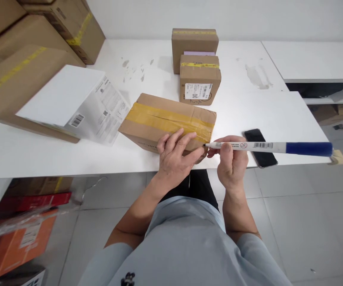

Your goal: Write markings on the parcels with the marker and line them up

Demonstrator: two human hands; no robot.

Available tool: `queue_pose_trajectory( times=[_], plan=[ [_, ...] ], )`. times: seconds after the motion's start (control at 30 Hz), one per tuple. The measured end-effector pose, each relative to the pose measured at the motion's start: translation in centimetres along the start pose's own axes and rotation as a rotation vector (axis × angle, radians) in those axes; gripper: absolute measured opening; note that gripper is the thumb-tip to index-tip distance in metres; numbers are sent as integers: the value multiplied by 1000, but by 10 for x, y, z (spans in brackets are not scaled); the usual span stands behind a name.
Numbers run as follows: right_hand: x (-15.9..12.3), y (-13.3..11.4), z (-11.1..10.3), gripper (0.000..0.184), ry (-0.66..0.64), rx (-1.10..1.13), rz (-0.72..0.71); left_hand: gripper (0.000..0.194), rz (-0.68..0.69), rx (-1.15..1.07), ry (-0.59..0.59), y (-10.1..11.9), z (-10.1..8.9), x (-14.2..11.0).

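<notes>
Facing, at the far left, large brown cartons (13, 73) piled on a white table (147, 75) and bearing yellow tape. Looking down, below the tabletop there, on an orange box (6, 254). Seeing, just beside the cartons, white printed paper (67, 93) marked with a barcode. Having, next along, a brown box (164, 115) lying near the table's front edge, sealed across the top with wide yellow tape. Resting the left hand (176, 157) on that box, spreading loose fingers over tape and side, clasping nothing. Viewing, behind the box, two smaller cartons (199, 73), one with a white label. Curling the right hand (232, 163) around a white marker (269, 147), aiming the tip at the box's right end, beside the left thumb; being unable to tell about contact there. Seeing, beyond the right hand, a black phone (266, 159) lying partly behind the marker. Looking, at the far right, into a shelf (323, 100) with more brown boxes (323, 113).
</notes>
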State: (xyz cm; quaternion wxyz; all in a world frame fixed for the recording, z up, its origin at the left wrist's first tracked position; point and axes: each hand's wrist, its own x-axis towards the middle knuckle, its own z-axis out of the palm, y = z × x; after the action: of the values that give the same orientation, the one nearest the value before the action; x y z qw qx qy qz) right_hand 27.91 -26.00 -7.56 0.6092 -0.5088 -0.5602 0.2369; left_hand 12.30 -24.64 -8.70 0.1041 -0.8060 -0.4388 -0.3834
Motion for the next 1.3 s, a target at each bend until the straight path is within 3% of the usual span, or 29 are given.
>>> queue_pose_trajectory(
  times=[0.17,0.27,0.43,0.57,0.67,0.8,0.9,1.03,1.1,1.17,1.3],
  plan=[
    [8,0,-4,27,157,105,55,8,29,32,3,-1,-1,-1],
    [21,10,-15,30,188,-28,122,7,35,44,7,-2,0,-1],
    [53,53,-35,25,-106,-414,415,7,14,59,54,2,8,1],
    [74,91,-32,31,-331,-793,568,10,-5,92,108,7,17,6],
    [81,104,-23,35,-398,-965,594,12,-15,116,111,9,21,7],
    [77,100,-21,42,-371,-1007,636,11,-16,100,122,9,22,7],
    [67,94,-42,51,-262,-1009,606,10,-27,76,119,8,22,6],
    [53,101,-97,69,-35,-1199,580,10,-21,77,139,8,24,7],
    [51,111,-126,81,-48,-1219,639,10,-7,91,164,7,25,7],
    [53,121,-147,82,-130,-1177,688,11,5,104,173,7,25,7],
    [60,130,-158,76,-209,-1126,718,11,11,108,167,7,26,8]
  ],
)
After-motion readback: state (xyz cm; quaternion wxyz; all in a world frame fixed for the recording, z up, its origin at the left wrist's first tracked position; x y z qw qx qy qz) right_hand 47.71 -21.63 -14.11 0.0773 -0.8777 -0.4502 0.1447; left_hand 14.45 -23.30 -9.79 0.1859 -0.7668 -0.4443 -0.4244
